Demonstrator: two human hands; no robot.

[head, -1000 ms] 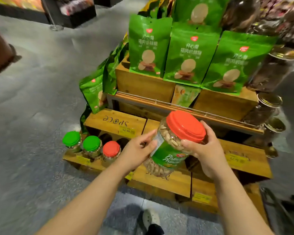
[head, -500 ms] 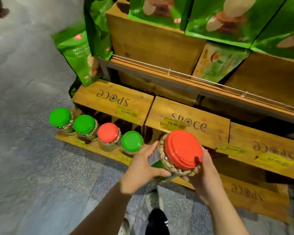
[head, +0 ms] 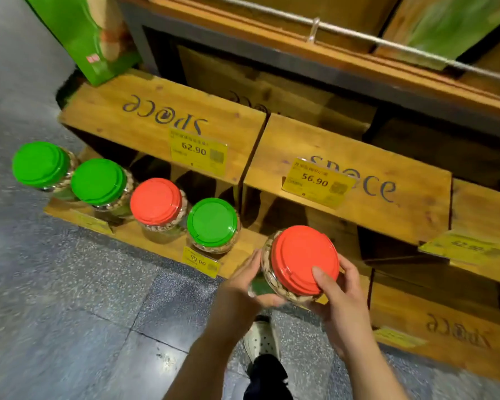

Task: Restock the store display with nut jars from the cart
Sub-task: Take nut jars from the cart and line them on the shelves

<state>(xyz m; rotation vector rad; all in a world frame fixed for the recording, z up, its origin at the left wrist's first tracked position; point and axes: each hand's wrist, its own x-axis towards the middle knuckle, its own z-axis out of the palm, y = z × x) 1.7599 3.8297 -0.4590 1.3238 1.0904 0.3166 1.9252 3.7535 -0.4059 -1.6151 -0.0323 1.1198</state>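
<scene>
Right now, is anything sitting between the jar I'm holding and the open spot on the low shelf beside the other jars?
Nothing visible. Both hands hold the red-lidded jar over the bare board of the low shelf, just right of the green-lidded jar that ends the row.

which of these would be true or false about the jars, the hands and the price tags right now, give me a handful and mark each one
1. Both hands hold the red-lidded jar: true; the left hand and the right hand grip it from either side.
2. Four jars stand in a row on the low shelf: true.
3. All four standing jars have green lids: false; three are green and the third from the left is red.
4. The nearest price tag above the held jar reads 62.90: false; it reads 56.90.
5. The held jar's lid is off: false; it is on.
</scene>
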